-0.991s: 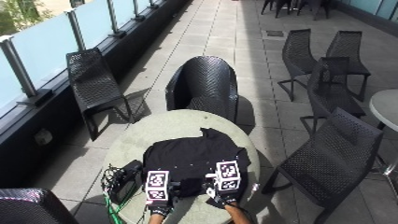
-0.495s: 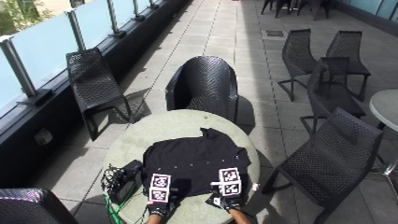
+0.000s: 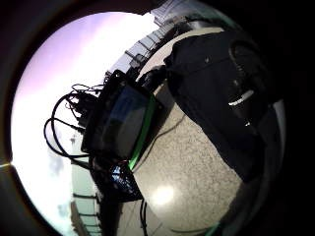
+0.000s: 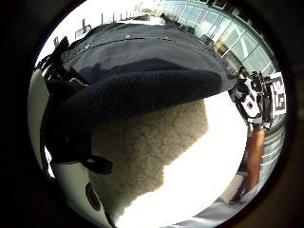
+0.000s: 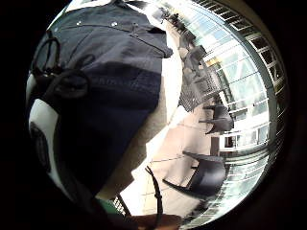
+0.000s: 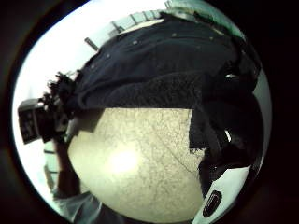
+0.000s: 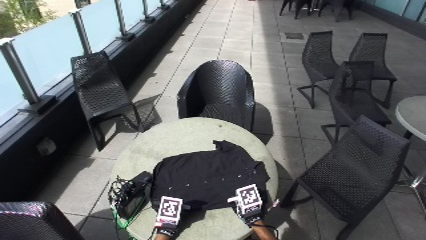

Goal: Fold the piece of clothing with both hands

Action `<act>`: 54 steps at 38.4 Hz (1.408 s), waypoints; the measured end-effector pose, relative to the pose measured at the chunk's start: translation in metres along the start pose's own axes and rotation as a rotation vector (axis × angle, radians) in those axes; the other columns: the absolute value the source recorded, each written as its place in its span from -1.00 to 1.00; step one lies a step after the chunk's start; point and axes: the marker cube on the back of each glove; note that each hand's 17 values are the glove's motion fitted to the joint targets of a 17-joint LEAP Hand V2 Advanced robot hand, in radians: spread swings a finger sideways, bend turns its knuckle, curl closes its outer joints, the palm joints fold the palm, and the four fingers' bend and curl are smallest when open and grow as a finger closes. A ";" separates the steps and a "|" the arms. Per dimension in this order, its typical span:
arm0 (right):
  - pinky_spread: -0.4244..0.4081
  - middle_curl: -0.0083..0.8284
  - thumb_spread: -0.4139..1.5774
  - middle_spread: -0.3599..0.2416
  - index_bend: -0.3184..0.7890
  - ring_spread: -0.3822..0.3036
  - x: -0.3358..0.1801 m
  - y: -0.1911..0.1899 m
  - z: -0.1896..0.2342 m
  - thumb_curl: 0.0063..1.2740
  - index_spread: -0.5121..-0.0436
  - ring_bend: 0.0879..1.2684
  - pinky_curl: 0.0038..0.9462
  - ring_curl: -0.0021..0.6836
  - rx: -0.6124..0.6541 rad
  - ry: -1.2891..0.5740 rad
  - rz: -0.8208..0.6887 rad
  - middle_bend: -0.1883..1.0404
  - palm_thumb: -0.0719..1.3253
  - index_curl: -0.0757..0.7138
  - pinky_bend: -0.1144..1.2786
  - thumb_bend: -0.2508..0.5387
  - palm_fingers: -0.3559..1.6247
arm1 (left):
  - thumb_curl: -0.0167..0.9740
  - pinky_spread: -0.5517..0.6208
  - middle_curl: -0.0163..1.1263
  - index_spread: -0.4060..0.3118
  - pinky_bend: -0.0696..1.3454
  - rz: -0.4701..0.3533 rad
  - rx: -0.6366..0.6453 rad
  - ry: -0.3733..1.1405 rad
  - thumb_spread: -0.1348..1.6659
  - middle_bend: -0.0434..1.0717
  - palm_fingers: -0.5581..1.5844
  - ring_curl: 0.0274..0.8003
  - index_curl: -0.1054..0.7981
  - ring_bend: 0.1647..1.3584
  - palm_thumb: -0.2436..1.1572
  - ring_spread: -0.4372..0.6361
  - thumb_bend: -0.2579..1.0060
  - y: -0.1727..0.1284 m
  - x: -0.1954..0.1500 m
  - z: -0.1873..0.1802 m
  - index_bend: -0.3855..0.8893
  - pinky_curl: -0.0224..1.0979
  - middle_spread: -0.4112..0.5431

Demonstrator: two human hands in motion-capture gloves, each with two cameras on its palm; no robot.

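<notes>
The black shirt lies on the round table, in the lower middle of the frame, its length running away from the person. The left hand and right hand grip its near edge, apart and equally near. The thumb-side palm views show this edge lifted off the table; the outside view does not.

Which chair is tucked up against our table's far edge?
The rounded, tub-backed black chair directly across the round table from the person; the other chairs are straight-backed and stand off to the sides.
</notes>
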 end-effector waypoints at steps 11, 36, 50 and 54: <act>-0.40 -0.01 0.59 -0.61 -0.15 -0.70 0.017 0.060 -0.123 -0.50 -0.14 -0.20 -0.27 0.07 -0.508 -0.153 -0.266 -0.17 0.44 0.02 -0.20 0.11 0.64 | -0.29 -0.27 -0.20 -0.73 -0.65 0.214 -0.536 0.336 0.53 -0.33 0.66 -0.14 0.04 -0.19 0.28 -0.83 -0.40 0.066 -0.012 -0.081 -0.02 -0.34 -0.82; -0.71 0.15 0.45 -0.63 -0.12 -0.62 0.018 -0.154 -0.145 -0.53 -0.14 0.15 -0.23 0.32 -0.671 -0.081 0.107 0.09 0.49 0.11 -0.21 -0.28 0.73 | -0.26 -0.40 -0.10 -0.75 -0.66 -0.077 -0.866 0.237 0.48 -0.06 0.70 -0.06 0.14 -0.22 0.40 -0.90 -0.55 -0.134 -0.049 -0.004 -0.10 -0.29 -0.92; -0.67 0.17 0.42 -0.62 -0.11 -0.61 0.033 -0.141 -0.134 -0.54 -0.18 0.15 -0.23 0.33 -0.516 -0.243 0.226 0.14 0.49 0.19 -0.25 -0.43 0.73 | -0.31 -0.34 -0.07 -0.81 -0.74 -0.137 -0.855 0.174 0.54 0.06 0.66 -0.01 0.26 -0.21 0.41 -0.89 -0.61 -0.105 -0.042 -0.057 -0.03 -0.35 -0.92; -0.54 0.15 0.38 -0.63 -0.20 -0.63 0.055 -0.111 -0.163 -0.57 -0.18 0.07 -0.22 0.28 -0.290 -0.585 0.350 0.09 0.30 0.14 -0.21 -0.55 0.55 | -0.33 -0.24 -0.10 -0.70 -0.69 -0.163 -0.639 0.170 0.54 -0.06 0.49 0.00 0.22 -0.20 0.42 -0.86 -0.61 -0.113 -0.049 0.006 -0.18 -0.35 -0.87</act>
